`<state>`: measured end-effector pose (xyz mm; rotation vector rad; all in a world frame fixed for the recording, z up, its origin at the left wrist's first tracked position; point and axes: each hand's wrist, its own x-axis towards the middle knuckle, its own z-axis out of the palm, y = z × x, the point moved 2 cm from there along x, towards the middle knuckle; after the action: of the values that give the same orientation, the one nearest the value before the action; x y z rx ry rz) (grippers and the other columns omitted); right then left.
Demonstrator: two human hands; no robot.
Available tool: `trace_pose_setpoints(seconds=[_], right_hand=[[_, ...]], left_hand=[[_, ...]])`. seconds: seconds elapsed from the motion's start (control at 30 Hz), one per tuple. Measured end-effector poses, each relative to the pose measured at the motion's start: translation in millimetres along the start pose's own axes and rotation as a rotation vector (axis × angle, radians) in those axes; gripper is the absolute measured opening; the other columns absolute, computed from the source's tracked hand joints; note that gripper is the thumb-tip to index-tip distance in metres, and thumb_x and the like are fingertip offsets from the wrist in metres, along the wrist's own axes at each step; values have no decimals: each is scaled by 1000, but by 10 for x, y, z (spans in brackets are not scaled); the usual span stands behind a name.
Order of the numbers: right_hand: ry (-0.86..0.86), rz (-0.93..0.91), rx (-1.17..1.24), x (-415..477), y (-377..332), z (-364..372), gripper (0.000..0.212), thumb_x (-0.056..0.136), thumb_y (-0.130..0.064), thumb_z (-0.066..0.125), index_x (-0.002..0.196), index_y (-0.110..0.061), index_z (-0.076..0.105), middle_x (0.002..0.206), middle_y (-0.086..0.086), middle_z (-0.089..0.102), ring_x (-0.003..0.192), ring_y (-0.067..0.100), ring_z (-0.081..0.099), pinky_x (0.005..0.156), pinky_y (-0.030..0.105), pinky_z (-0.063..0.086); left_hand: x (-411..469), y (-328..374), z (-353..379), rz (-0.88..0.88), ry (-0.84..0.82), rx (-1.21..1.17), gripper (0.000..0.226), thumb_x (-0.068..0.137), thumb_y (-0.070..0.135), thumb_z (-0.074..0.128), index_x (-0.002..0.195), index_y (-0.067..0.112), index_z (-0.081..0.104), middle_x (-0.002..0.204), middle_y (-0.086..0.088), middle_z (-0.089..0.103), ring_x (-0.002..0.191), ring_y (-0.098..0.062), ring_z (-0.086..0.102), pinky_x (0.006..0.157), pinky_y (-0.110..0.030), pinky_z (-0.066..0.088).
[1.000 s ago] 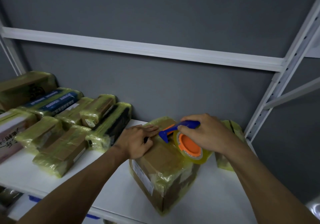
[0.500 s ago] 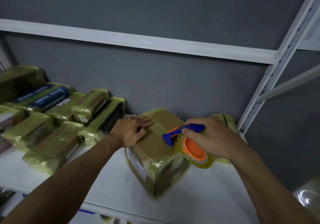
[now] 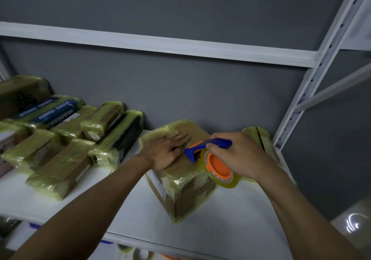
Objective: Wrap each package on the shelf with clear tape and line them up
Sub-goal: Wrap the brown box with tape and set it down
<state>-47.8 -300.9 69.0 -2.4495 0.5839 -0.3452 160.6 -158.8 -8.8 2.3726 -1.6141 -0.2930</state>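
White shelf (image 3: 200, 231) is carrying the box (image 3: 186, 185) at its middle. Left hand (image 3: 164, 152) is pressing flat on the box top, fingers straight; right hand (image 3: 241, 155) is gripping the dispenser (image 3: 218, 164) at the box's right edge. Pulling the tape (image 3: 233, 183) taut under that pressure should be laying it smooth. Wrapped packages (image 3: 60, 171) are lying far left.

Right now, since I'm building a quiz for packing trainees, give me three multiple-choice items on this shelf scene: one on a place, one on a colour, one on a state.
1. The left hand rests on: A the shelf board; B the top of the cardboard box; C the grey wall.
2. The hub of the tape dispenser is: A green; B white; C orange.
3. The right hand: A grips the dispenser's handle; B lies flat; C hangs idle.
Answers: B, its straight fingers lie on the box; C, orange shows inside the roll; A, fingers curl round the blue handle.
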Motion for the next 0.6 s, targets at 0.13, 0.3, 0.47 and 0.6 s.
trace_pose_setpoints(seconds=[0.13,0.3,0.47,0.6], right_hand=[[18,-7,40,-6,-16,-9,31,79,-69,56,101,-50,67,91,-20,71,87,3,66,80,37,60],[56,-32,76,-12,-72,-48,27,82,-64,59,102,-49,68,91,-21,70,83,-2,64,76,33,59],[69,-58,71,-91,-78,-127,30,76,-69,54,100,-55,65,91,-23,69,84,-1,64,75,34,60],[75,-34,120,-238,53,-104,27,77,-71,58,99,-56,64,99,-40,62,90,-12,61,72,24,56]], left_hand=[[41,-77,-31,-70,-18,29,48,109,49,22,156,50,16,165,25,6,153,0,2,126,-35,-3],[99,-107,-68,-90,0,2,45,108,51,25,153,51,25,164,27,10,152,1,7,125,-33,-3],[108,-116,-92,-87,-15,16,46,108,52,24,154,52,24,164,28,9,152,3,6,124,-33,-6],[120,-93,-95,-82,-17,33,46,110,47,24,156,49,22,165,25,8,153,1,4,126,-36,-6]])
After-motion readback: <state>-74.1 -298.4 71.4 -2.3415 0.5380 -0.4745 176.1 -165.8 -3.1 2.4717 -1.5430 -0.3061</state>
